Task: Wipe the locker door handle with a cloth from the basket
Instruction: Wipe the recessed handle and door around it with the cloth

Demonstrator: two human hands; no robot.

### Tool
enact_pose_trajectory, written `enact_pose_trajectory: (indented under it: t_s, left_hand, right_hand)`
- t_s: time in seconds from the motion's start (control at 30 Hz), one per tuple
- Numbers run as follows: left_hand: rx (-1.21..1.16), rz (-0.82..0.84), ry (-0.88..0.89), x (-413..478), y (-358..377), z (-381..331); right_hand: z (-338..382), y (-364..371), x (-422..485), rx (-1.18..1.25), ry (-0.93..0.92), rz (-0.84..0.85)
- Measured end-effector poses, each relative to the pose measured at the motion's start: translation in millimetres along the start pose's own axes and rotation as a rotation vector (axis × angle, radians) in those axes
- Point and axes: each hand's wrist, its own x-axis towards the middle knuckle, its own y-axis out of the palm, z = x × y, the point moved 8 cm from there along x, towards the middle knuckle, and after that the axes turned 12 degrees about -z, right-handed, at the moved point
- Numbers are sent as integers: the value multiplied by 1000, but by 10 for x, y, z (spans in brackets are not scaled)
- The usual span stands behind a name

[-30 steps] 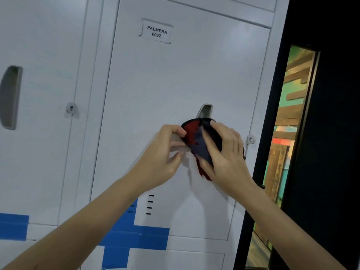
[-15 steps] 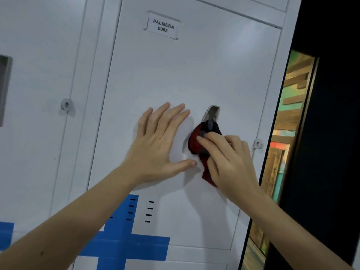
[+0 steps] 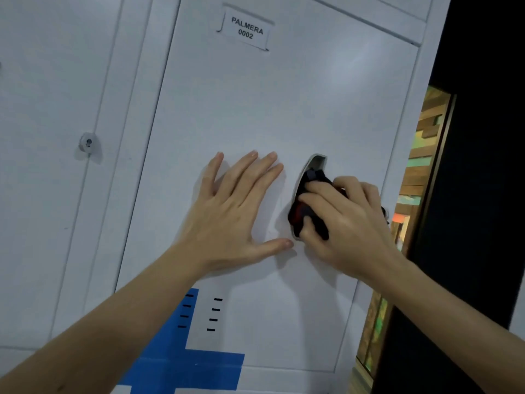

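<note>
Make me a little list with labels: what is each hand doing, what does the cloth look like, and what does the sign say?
left hand: flat on the locker door, fingers spread, beside the handle
right hand: grips the cloth and presses it into the handle
cloth: dark with some red, bunched up
handle: a sunken slot, only its top shows above the cloth
label: PALMERA 0002

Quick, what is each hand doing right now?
Left hand: open, fingers straight, flat against the locker door.
Right hand: curled round the cloth, pressing it into the handle.
</note>
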Motion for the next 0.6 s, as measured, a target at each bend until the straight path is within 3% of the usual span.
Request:
enact_pose_trajectory:
  t_s: [0.17,0.6]
  left_hand:
    - [6,-2,4,-4,-3,-4]
    - [38,9,29,-12,14,-9]
  right_hand:
    - [-84,6,104,-203,-4,-37]
    - [-28,12,22,-170,50,-96]
